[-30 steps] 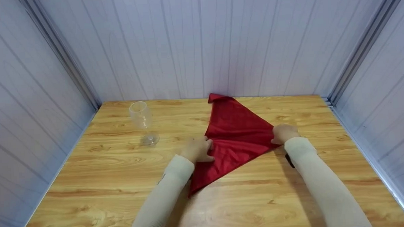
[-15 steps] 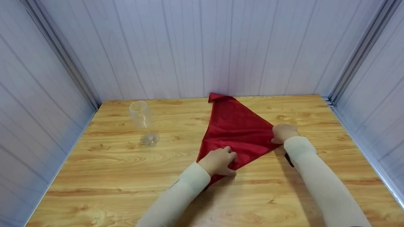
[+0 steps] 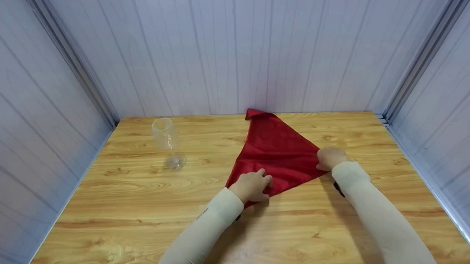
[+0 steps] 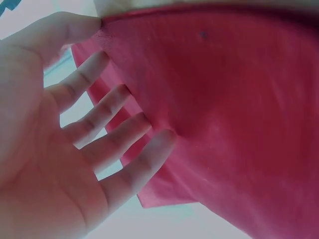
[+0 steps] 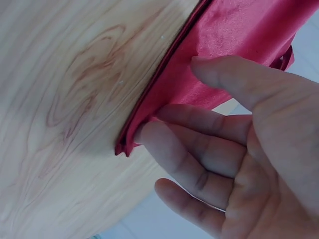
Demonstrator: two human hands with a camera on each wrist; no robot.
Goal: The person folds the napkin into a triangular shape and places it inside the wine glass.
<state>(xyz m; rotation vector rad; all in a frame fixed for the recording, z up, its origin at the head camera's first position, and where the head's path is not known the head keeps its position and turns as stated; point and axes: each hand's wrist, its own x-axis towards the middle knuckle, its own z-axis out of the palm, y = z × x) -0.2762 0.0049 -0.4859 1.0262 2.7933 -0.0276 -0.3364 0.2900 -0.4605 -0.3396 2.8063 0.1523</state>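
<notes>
A red cloth with a slight sheen lies in a rough triangle on the wooden table, its far tip turned up near the back wall. My left hand touches the cloth's near left part. In the left wrist view its fingers are nearly straight, with the tips against the red fabric. At the cloth's right corner rests my right hand. The right wrist view shows that hand's fingertips pressing on the layered corner, the thumb apart from them on the fabric. The near left edge is partly hidden by my left hand.
A clear stemmed glass stands upright on the table, left of the cloth. Pale panel walls enclose the table at the back and on both sides.
My left hand has moved right and nearer along the cloth, drawing in its near left corner, which stuck out further before. My right hand stays at the right corner.
</notes>
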